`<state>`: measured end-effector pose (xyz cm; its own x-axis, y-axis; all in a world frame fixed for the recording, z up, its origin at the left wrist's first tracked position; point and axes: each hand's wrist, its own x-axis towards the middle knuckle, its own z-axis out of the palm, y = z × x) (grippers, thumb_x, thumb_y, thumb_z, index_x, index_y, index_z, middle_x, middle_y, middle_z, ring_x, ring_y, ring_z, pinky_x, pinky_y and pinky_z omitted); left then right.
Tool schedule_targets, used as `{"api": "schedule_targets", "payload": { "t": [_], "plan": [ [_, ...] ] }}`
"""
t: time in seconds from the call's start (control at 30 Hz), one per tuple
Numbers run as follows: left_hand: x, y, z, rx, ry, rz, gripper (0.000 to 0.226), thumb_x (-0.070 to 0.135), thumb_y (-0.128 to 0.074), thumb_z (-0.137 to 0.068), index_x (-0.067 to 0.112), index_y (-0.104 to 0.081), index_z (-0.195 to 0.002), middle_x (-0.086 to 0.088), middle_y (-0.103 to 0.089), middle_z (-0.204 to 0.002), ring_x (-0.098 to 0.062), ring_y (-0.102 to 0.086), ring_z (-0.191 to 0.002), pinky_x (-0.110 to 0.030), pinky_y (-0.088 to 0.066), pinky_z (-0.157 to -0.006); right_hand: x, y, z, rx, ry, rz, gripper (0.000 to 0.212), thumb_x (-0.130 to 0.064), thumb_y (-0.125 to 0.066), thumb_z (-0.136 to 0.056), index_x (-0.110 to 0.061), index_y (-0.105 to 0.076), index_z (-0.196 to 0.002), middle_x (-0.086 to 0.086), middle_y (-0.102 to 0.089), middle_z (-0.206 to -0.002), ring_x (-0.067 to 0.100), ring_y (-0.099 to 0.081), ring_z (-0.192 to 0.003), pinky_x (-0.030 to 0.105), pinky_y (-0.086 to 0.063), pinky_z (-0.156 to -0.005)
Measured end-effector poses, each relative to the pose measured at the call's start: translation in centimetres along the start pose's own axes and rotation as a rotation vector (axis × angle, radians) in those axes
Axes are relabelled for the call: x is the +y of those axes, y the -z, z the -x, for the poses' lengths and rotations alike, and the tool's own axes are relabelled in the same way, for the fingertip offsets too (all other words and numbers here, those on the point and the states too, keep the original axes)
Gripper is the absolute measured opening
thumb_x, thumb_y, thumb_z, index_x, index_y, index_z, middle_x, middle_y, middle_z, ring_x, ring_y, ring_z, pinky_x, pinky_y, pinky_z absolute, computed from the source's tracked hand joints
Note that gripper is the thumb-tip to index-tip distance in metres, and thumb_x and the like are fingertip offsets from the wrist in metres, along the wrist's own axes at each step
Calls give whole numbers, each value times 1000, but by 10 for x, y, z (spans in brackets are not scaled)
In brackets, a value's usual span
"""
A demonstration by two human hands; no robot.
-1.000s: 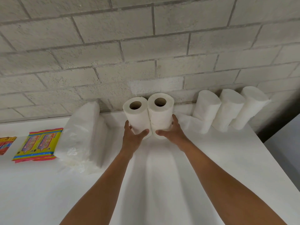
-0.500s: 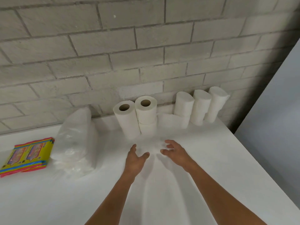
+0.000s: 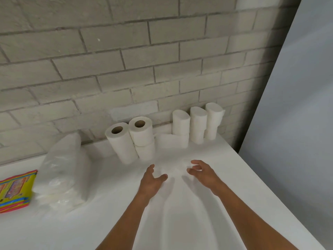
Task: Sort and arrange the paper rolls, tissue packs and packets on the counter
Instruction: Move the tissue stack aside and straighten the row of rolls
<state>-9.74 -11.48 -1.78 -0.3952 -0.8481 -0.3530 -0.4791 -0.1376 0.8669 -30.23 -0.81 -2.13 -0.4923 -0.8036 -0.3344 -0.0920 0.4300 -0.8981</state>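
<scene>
Two columns of white paper rolls stand against the brick wall: a tall roll [image 3: 121, 144] and, touching it on the right, a stack of two shorter rolls [image 3: 143, 138]. Further right stand three wrapped tissue packs [image 3: 198, 123], with another pack [image 3: 170, 140] lying flat in front of them. A clear plastic bag of white tissue [image 3: 63, 175] lies at the left, and yellow-and-red packets [image 3: 15, 190] lie at the far left edge. My left hand [image 3: 151, 182] and my right hand [image 3: 203, 173] hover empty over the counter, fingers relaxed, a little in front of the rolls.
The white counter [image 3: 180, 222] ends at its right edge, where a grey wall panel [image 3: 288, 123] rises. The grey brick wall [image 3: 126, 69] closes off the back.
Both hands have let go of the two roll columns and pulled back toward me. The rolls stay standing by the wall. The view has shifted to the right.
</scene>
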Motion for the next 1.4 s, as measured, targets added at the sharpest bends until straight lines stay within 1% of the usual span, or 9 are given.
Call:
{"api": "schedule_targets", "payload": {
  "t": [0.27, 0.47, 0.57, 0.77, 0.9, 1.07, 1.13, 1.23, 1.4],
  "plan": [
    [49, -48, -22, 121, -32, 66, 78, 38, -69, -90, 27, -26, -154, 1, -35, -157, -22, -43, -137, -31, -37, -103, 5, 86, -46, -50, -11, -53, 42, -41, -71, -86, -32, -57, -125, -4, -62, -117, 18, -61, -109, 42, -49, -102],
    [75, -81, -40, 207, -9, 96, 73, 37, -66, -92, 26, -28, -154, 0, -36, -156, -23, -40, -139, -37, -36, -108, 10, 151, -86, 22, -23, -169, 25, -16, -56, -96, -21, -57, -120, 4, -63, -112, 21, -58, -92, 36, -50, -84],
    [85, -89, -56, 252, 19, 134, 69, 33, -65, -93, 26, -30, -153, -1, -38, -154, -24, -41, -138, -38, -36, -111, 6, 172, -108, 111, -43, -208, 26, -11, -46, -98, -21, -59, -118, 1, -60, -101, 19, -58, -88, 37, -51, -85],
    [100, -95, -97, 312, 133, 214, 57, 24, -56, -98, 23, -35, -151, 6, -41, -149, -24, -45, -135, -44, -39, -113, -14, 193, -144, 133, -87, -225, 25, -26, -40, -102, -25, -53, -124, 1, -59, -113, 23, -59, -105, 42, -50, -96],
    [102, -98, -128, 343, 176, 266, 45, 21, -43, -103, 23, -40, -148, 2, -39, -153, -25, -44, -136, -46, -38, -114, -30, 190, -167, 80, -66, -226, 17, -33, -36, -104, -31, -50, -112, -5, -53, -108, 22, -57, -110, 42, -46, -101],
    [107, -112, -138, 346, 147, 506, 41, 41, -45, -103, 23, -45, -140, 0, -47, -136, -22, -46, -122, -42, -39, -107, -37, 182, -188, 36, -47, -262, 26, -36, -31, -103, -31, -51, -119, 0, -56, -126, 20, -53, -110, 44, -41, -108],
    [110, -114, -143, 324, 132, 530, 46, 48, -41, -103, 25, -42, -143, 3, -46, -137, -22, -43, -129, -44, -36, -110, -40, 178, -195, -2, -48, -304, 28, -37, -31, -103, -27, -57, -107, 5, -62, -115, 24, -57, -110, 47, -40, -109],
    [117, -114, -154, 310, 128, 511, 59, 55, -34, -102, 24, -34, -152, 4, -41, -150, -23, -37, -141, -48, -33, -115, -45, 170, -201, -36, -41, -345, 30, -39, -30, -104, -36, -55, -89, -11, -59, -95, 11, -56, -93, 42, -41, -106],
    [130, -122, -168, 280, 132, 534, 63, 64, -26, -100, 29, -35, -151, 3, -43, -153, -22, -40, -140, -52, -32, -115, -47, 166, -206, -51, -79, -429, 29, -49, -30, -104, -38, -56, -96, -16, -57, -94, 11, -54, -94, 41, -40, -109]
  ]
}}
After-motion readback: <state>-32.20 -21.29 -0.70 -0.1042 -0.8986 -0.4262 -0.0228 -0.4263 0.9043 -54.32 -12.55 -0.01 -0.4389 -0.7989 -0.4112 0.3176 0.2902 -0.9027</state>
